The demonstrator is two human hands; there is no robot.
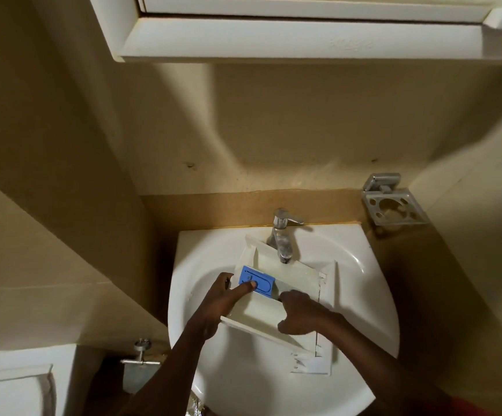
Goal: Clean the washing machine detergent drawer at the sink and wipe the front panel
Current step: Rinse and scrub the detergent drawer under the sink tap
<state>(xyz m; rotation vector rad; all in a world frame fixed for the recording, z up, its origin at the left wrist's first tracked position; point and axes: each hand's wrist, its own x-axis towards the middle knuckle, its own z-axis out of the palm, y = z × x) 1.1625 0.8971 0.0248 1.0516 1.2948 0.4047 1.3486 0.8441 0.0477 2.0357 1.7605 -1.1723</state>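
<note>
White plastic detergent drawer (289, 274) lies in the white ceramic sink (373, 295) beneath the chrome tap (282, 235), with a blue rectangular insert (261, 280) seated inside it. The left hand (219, 301) grips its edge, thumb on the insert; the right hand (301, 313) curls around its middle.

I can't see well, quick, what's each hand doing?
Left hand: grips the detergent drawer, thumb on its blue insert.
Right hand: fingers curled in the drawer; holding anything, cannot tell.

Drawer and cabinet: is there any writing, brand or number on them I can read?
Nothing reads clearly.
Cabinet: faint raised mark on the lower rail, too blurred to read.
Blue insert: moulded symbols, too small to read.
Drawer: small marks near its front corner, too small to read.
</note>
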